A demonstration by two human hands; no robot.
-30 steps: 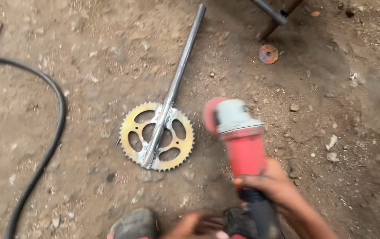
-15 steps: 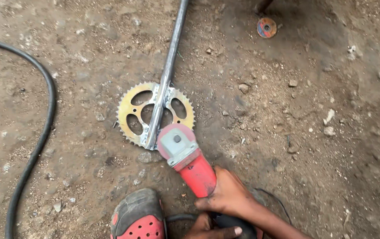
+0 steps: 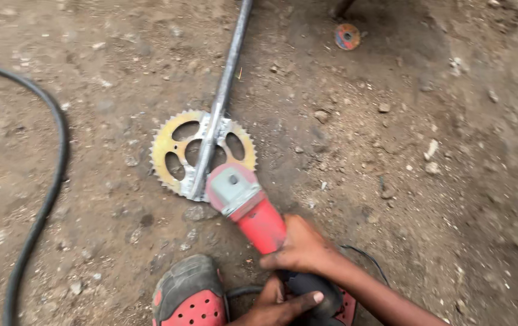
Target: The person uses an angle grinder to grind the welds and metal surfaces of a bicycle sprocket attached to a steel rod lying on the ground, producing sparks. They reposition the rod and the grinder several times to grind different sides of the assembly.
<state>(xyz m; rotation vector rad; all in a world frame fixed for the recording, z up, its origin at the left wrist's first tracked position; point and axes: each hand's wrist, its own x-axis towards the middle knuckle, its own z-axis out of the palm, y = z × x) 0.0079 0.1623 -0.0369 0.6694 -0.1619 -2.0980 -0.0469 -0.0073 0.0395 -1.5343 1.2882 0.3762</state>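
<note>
the red angle grinder [image 3: 248, 205] has been brought down from the right onto the near edge of the yellow sprocket [image 3: 203, 152], which lies on the dirt welded to a metal rod [image 3: 227, 78]. the right hand [image 3: 300, 247] is wrapped around the body with fingers curled tight; the left hand [image 3: 278, 305] is closed on the rear handle. contact is judged imminent.

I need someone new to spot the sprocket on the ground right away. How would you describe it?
Start at the long metal bar lying on the dirt, running down from the top edge. Its lower end crosses a flat toothed ring, the sprocket, just beyond the red grinder. It is the only yellow, gear-edged piece with cutouts; the small disc farther off is smooth.
</note>
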